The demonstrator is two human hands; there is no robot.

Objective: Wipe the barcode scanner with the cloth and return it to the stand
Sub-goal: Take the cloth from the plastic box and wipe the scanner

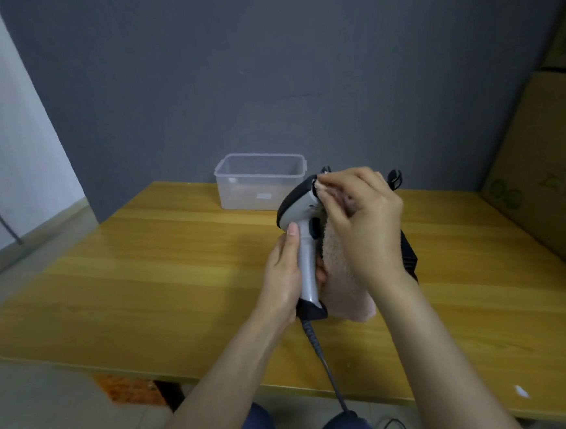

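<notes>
A white and black barcode scanner (300,213) is held upright above the wooden table (144,276). My left hand (284,271) grips its handle, thumb up along the grip. My right hand (363,221) presses a pale pink cloth (344,284) against the scanner's head and right side; the cloth hangs down past the handle's base. The scanner's black cable (327,370) runs down off the table's front edge. The black stand (408,248) sits behind my right hand, mostly hidden, with its cradle prongs (393,176) showing above.
A clear plastic container (260,182) stands at the back of the table against the grey wall. Cardboard boxes (549,176) are stacked along the right side. My knees show below the table's front edge.
</notes>
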